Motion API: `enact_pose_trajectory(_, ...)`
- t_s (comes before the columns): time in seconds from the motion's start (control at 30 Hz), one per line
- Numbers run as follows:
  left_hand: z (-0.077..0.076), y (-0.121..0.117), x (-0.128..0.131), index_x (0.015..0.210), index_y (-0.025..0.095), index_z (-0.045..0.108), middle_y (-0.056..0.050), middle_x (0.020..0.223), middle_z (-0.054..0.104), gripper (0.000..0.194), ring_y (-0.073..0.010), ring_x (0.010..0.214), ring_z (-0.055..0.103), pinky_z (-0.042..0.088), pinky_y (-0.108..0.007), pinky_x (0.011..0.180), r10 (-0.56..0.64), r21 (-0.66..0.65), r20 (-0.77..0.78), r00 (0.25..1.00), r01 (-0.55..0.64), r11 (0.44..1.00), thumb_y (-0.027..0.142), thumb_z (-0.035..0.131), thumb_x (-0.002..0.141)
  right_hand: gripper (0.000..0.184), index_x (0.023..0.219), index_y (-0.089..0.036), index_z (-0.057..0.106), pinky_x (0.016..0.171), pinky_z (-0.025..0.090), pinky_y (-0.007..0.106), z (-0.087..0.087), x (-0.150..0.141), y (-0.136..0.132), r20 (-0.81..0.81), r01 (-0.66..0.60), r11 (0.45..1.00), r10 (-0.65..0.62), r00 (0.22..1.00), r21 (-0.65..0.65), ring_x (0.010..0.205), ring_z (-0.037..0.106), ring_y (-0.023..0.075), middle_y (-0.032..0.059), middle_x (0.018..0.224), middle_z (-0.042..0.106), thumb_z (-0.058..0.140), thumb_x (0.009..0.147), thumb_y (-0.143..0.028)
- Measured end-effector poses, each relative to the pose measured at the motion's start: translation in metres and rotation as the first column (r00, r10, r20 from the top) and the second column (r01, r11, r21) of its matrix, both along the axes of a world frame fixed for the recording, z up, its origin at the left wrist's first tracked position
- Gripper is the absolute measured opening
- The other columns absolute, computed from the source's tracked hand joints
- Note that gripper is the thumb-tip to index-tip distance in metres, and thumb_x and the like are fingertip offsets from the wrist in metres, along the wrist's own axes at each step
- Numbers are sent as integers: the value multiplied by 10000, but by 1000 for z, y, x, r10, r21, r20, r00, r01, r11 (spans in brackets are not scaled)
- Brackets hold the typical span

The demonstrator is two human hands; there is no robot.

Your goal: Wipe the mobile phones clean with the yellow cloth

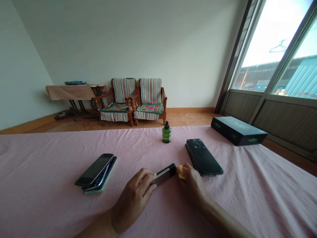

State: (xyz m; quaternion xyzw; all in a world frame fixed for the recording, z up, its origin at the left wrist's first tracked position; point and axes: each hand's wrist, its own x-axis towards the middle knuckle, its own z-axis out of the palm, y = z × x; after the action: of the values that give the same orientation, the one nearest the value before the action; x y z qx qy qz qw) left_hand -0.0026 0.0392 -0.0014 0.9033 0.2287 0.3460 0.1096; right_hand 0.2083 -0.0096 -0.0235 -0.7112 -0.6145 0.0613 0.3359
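A small dark mobile phone (pixel 163 175) is tilted on its edge just above or on the pink cloth (pixel 138 142). The fingers and thumb of my left hand (pixel 136 195) grip its left end. My right hand (pixel 193 183) is closed around a yellow cloth (pixel 181 172), which is at the phone's right end. On the left lies a stack of phones (pixel 95 173), loosely piled. Another stack of larger dark phones (pixel 203 157) lies right beside my right hand, the top one with pale marks on its screen.
Past the phones stands a green bottle (pixel 166 134) with a black cap. A black box (pixel 238 130) with green print is at the far right table edge. Beyond the table are two wooden armchairs (pixel 150 96), a cloth-covered side table (pixel 71 92) and a window (pixel 269 49).
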Motion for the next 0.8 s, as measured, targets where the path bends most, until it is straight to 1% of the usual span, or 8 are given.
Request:
enact_pose_trajectory(0.1,0,0,-1,1080,222,528,-52,994,564,282,-202,940,608,545,-348,825,13,-20,4,1000,-13,1000,44,469,869,164,610,-170,484,529,280,213,-1,1,-1,-9,-12,999,13,1000,41,588,507,118,-6,661,491,462,691,-28)
enact_pose_trajectory(0.17,-2,0,-2,1105,228,516,-56,1026,565,325,-213,974,604,544,-366,851,32,-39,4,999,-31,999,35,505,843,159,622,-170,500,534,293,211,-1,1,-1,-18,-26,999,27,999,43,597,518,119,-4,670,500,460,703,-39)
enact_pose_trajectory(0.27,-4,1,-2,1193,234,482,-65,1094,556,474,-236,1043,582,529,-398,905,63,-53,-12,998,-64,997,11,570,783,152,637,-171,520,532,299,211,-1,1,-1,-21,-27,999,27,999,38,602,521,122,-2,677,509,463,720,-57)
enact_pose_trajectory(0.37,-5,0,-3,1276,244,451,-79,1178,515,573,-237,1084,568,521,-396,931,57,-31,-41,998,-58,998,-8,559,772,149,633,-170,523,528,297,211,-1,1,-1,-16,-6,999,6,1000,40,593,514,121,-2,669,509,468,726,-67)
enact_pose_trajectory(0.5,-6,1,-5,1302,269,477,-83,1239,463,517,-192,1029,595,546,-336,889,1,18,-79,997,1,1000,5,437,860,148,641,-167,529,533,302,210,-1,0,-1,-27,1,999,0,1000,34,587,516,119,-3,662,505,471,736,-69)
enact_pose_trajectory(0.6,-6,3,-6,1328,263,465,-81,1180,506,481,-192,1051,584,543,-330,897,-21,40,-75,997,25,999,36,385,911,149,653,-162,542,530,296,214,-1,1,0,-44,-7,1000,8,999,25,595,523,122,-1,669,505,467,749,-77)
enact_pose_trajectory(0.7,-6,4,-6,1357,260,433,-79,1145,535,488,-197,1057,579,539,-347,913,-36,39,-81,996,39,998,49,382,920,146,657,-160,552,524,292,216,-2,2,1,-59,-10,1000,11,998,17,586,520,121,-4,663,502,469,754,-90)
enact_pose_trajectory(0.8,-5,4,-4,1384,274,390,-81,1195,513,571,-219,1096,559,528,-390,937,-11,15,-74,997,12,1000,24,436,873,151,682,-161,581,519,295,214,-4,3,3,-76,-29,999,31,997,31,586,520,121,-6,667,508,466,754,-94)
